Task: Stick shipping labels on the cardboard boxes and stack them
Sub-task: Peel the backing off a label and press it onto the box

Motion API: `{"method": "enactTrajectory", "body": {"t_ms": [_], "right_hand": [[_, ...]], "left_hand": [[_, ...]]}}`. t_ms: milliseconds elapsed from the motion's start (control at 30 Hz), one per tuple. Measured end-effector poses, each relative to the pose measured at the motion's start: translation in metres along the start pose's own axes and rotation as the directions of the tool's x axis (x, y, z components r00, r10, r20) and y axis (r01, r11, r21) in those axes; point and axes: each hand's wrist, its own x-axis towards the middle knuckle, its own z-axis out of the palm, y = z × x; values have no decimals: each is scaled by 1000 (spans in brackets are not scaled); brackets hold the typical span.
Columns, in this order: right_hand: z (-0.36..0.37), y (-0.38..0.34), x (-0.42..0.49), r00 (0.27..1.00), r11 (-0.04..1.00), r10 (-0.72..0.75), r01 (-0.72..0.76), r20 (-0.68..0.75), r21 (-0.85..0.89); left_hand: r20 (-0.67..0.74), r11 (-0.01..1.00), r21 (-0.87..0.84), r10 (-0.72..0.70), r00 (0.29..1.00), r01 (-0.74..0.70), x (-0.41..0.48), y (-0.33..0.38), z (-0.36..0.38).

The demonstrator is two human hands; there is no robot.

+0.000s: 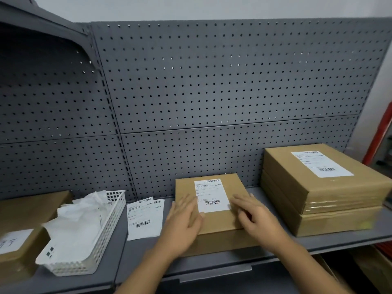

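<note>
**Hidden or unclear.** Both hands are motion-blurred. The left hand (182, 225) and right hand (256, 219) lie flat on top of the cardboard box (237, 185), fingers straight and slightly apart, gripping nothing. They sit either side of its shipping label (212, 195), and whether the fingertips touch the label's edges cannot be told. The hands cover the box's near corners. Print on all the labels is too small to read. At far left a further box (27, 211) is cut off by the frame; its white patch (12, 240) carries handwriting that is blurred.

**Surface.** The box sits mid-shelf on a grey metal shelf (148, 262). To its right, apart from it, stand two stacked boxes (286, 166), and the upper one carries a label (321, 163). To its left, loose labels (145, 217) lie flat, beside a white perforated basket (99, 240) holding crumpled white paper (80, 221).

**Room.** A grey pegboard (212, 81) backs the shelf, with a pale wall (191, 7) above it. A red upright object (379, 141) is cut off at the right edge.
</note>
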Motion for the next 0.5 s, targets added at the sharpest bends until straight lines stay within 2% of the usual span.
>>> {"method": "enactTrajectory", "body": {"t_ms": [67,100,133,200,267,367,433,500], "right_hand": [[-6,4,-6,980,992,117,-109,-160,58],[-9,5,-9,965,977,198,-181,-169,113],[-10,6,-11,947,945,292,-264,-135,194],[-9,8,-14,885,814,466,-426,-4,394],[-3,9,-15,838,685,538,-496,88,534],[5,-1,-19,815,512,553,-494,170,703],[7,-7,-20,810,435,562,-461,166,774],[10,-11,-21,802,404,580,-437,144,804]], "left_hand": [[-137,949,-258,-221,966,180,-5,-11,-2],[-121,881,-400,-325,938,254,-6,-13,-2],[-72,797,-521,-397,915,305,-8,-13,-2],[41,638,-680,-459,888,361,-12,-8,0],[99,555,-732,-486,868,395,-13,-5,3],[125,486,-764,-534,837,424,-11,-9,9],[169,439,-786,-525,834,436,-13,-9,11],[187,415,-798,-520,834,438,-13,-21,19]]}}
